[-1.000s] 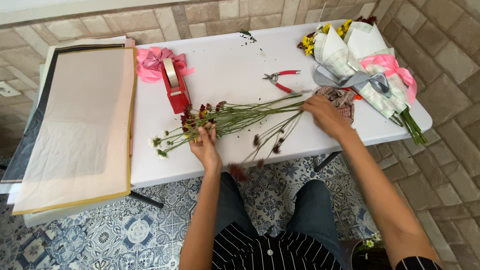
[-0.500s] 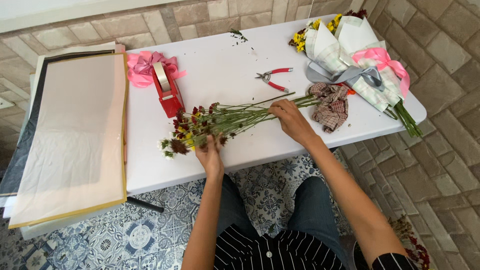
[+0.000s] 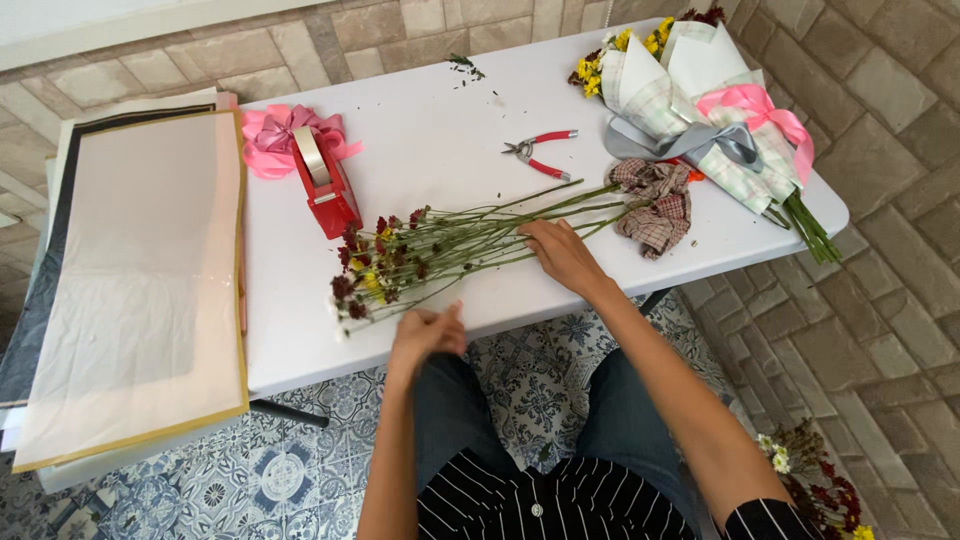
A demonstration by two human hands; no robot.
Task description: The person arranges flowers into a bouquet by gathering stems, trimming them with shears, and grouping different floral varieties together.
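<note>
**Loose flower stems lie across the front of the white table, right hand resting on them**

A bunch of cut flowers (image 3: pixel 440 245) lies flat on the white folding table (image 3: pixel 420 130), near its front edge. The dark red and yellow heads point toward the left; the long green stems run right, toward a crumpled checked cloth (image 3: pixel 655 205) that touches their cut ends.

The right hand (image 3: pixel 562 255) lies palm down on the middle of the stems, fingers spread and pressing on them without closing round them. The left hand (image 3: pixel 425 330) is at the front edge of the table, just below the flower heads and not touching them; its fingers are loosely curled and blurred, and it holds nothing that can be seen.

Behind the stems stands a red tape dispenser (image 3: pixel 325 185) with a pink ribbon bow (image 3: pixel 275 135) beside it. Red-handled snips (image 3: pixel 540 153) lie toward the middle of the table. A wrapped bouquet (image 3: pixel 700 105) with a pink ribbon fills the far right corner. Sheets of wrapping paper (image 3: pixel 140 280) cover the left end.
</note>
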